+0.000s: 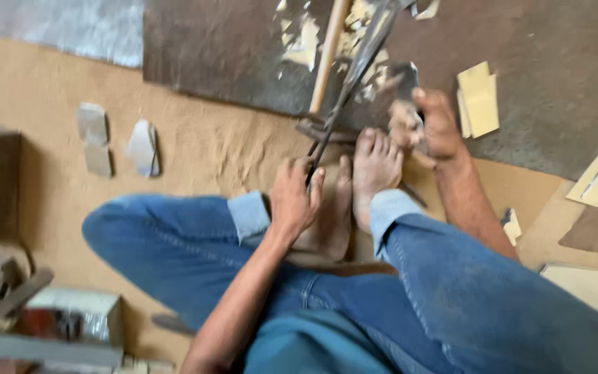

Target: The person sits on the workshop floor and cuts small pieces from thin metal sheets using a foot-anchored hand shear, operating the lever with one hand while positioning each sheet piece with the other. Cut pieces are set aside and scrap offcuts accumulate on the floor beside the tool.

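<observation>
The left hand (293, 197) is closed around the lower handle of the big metal shears (354, 73), just beside the bare feet (375, 166). The right hand (432, 125) grips a small metal sheet piece (403, 76) at the shear blades, near the edge of the dark metal plate (202, 55) on the floor.

It looked like a small floor-level metal workshop: a sawdust-covered floor (195, 149), a worn dark metal sheet (230, 55) strewn with offcuts, long-handled shears (351, 76), cut metal pieces (143, 147) and brass-coloured scraps (479, 97) lay about.
</observation>
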